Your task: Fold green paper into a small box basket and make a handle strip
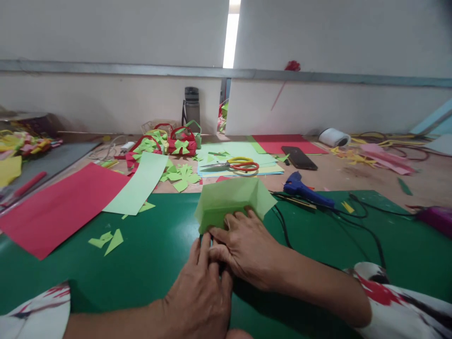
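Observation:
In front of me, a folded light green sheet of paper (229, 193) stands with its far flap raised and side corners angled out. My right hand (250, 249) has its fingertips pressed inside the fold, with the thumb on the near side. My left hand (203, 287) reaches in from below, its fingertips closed at the near left corner of the sheet. The two hands touch, and the right one partly covers the left fingers. The left thumb is hard to make out. Below the sheet lies a green work mat (148, 263).
Green paper scraps (109, 241), a red sheet (67, 202) and a pale green sheet (137, 183) lie left. Scissors (236, 164) rest on stacked paper behind. A blue glue gun (305, 190) with black cord and a phone (299, 157) are right. Red paper baskets (181, 143) stand behind.

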`<act>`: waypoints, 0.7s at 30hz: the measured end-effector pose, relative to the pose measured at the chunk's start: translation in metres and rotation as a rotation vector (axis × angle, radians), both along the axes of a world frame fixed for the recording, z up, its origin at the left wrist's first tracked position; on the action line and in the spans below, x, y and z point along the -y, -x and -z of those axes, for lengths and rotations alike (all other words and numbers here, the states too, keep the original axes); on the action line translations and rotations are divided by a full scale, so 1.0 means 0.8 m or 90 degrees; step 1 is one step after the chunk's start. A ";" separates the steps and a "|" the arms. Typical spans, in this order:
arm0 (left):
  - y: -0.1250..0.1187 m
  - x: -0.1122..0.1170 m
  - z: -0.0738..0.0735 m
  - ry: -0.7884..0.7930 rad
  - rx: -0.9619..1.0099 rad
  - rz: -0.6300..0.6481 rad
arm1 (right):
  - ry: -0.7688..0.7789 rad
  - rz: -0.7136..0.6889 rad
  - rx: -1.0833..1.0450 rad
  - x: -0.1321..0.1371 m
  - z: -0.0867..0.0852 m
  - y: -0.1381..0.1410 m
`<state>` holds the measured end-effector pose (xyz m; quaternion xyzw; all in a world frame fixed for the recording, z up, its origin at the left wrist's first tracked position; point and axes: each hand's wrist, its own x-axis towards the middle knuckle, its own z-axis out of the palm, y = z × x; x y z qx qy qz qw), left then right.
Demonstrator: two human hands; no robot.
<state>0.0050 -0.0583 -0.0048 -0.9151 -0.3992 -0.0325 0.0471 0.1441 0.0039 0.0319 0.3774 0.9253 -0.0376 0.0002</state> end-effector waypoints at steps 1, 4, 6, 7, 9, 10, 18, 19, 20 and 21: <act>0.000 0.001 -0.003 0.001 -0.001 0.002 | -0.002 0.001 -0.008 0.001 0.000 -0.003; 0.000 0.002 -0.003 -0.014 0.016 -0.003 | 0.028 0.014 -0.027 0.003 0.000 -0.008; 0.000 0.003 0.004 -0.031 0.033 -0.013 | 0.049 0.016 -0.033 0.003 -0.001 -0.008; 0.000 0.003 0.008 -0.042 0.045 -0.017 | 0.051 0.017 -0.034 0.003 -0.001 -0.007; -0.001 0.004 0.013 -0.048 0.060 -0.015 | 0.043 0.019 -0.031 0.003 0.000 -0.005; 0.000 0.004 0.013 -0.045 0.061 -0.012 | 0.037 0.019 -0.029 0.003 0.000 -0.005; 0.001 0.010 -0.005 0.018 -0.004 -0.008 | -0.011 0.007 -0.010 0.000 0.003 0.002; 0.001 0.010 -0.006 0.030 -0.009 -0.010 | -0.013 0.009 -0.008 0.000 0.002 0.004; 0.001 0.010 -0.008 0.041 -0.013 -0.013 | -0.012 0.011 -0.007 0.000 0.001 0.006; 0.001 0.010 -0.009 0.050 -0.015 -0.015 | -0.011 0.015 -0.005 -0.001 0.000 0.008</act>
